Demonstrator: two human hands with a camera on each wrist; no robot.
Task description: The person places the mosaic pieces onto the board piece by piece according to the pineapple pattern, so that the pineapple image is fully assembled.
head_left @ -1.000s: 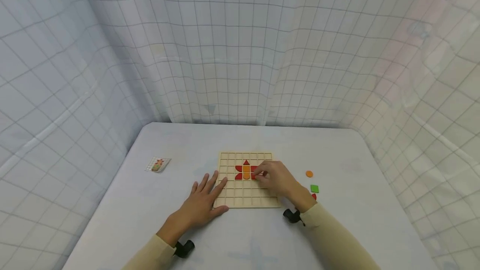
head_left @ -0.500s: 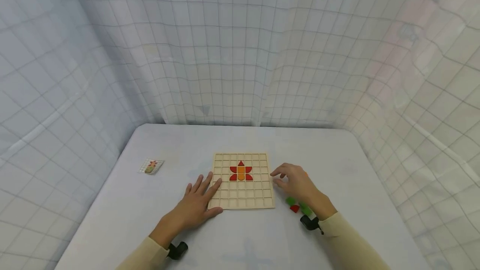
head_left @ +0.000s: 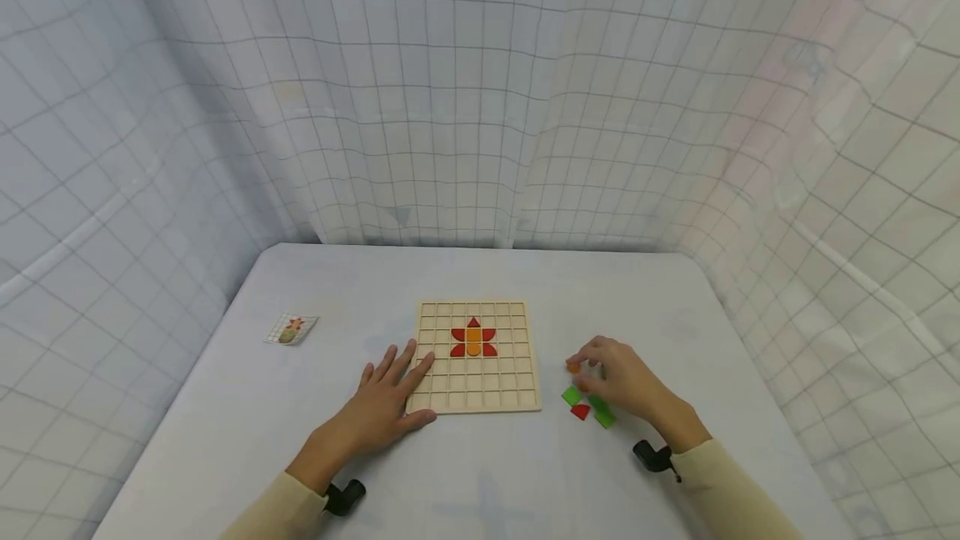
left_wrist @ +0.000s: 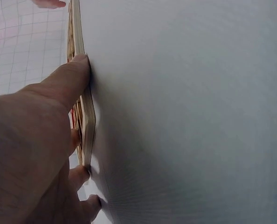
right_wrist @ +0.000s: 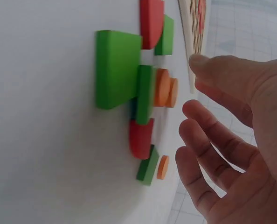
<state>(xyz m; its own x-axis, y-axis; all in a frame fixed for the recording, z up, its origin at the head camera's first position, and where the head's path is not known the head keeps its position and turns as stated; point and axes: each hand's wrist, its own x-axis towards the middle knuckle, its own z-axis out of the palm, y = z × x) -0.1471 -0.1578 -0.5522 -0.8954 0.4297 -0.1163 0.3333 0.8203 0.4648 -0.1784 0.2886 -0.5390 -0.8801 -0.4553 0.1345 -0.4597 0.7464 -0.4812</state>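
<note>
My left hand (head_left: 378,411) lies with spread fingers on the left edge of a wooden grid board (head_left: 480,390). In the left wrist view its thumb (left_wrist: 71,77) presses the board's edge (left_wrist: 88,123). On the board, red pieces (head_left: 489,334) surround an orange strip (head_left: 473,338). Right of the board, my right hand (head_left: 626,377) hovers with bent fingers, the fingertips by an orange disc (head_left: 573,367). In the right wrist view, thumb and fingers stand apart with nothing between them. Below lie a green block (right_wrist: 119,70), orange discs (right_wrist: 162,87) and a red piece (right_wrist: 141,140).
A small printed card (head_left: 291,329) with a coloured figure on a grid lies at the left of the white table (head_left: 360,273). Loose green (head_left: 604,418) and red (head_left: 581,412) pieces sit right of the board. Gridded white curtains (head_left: 450,107) enclose the table.
My right hand has left the red pieces on the board and moved right, to the loose pieces. The left hand stays on the board. The whole head view has shifted slightly.
</note>
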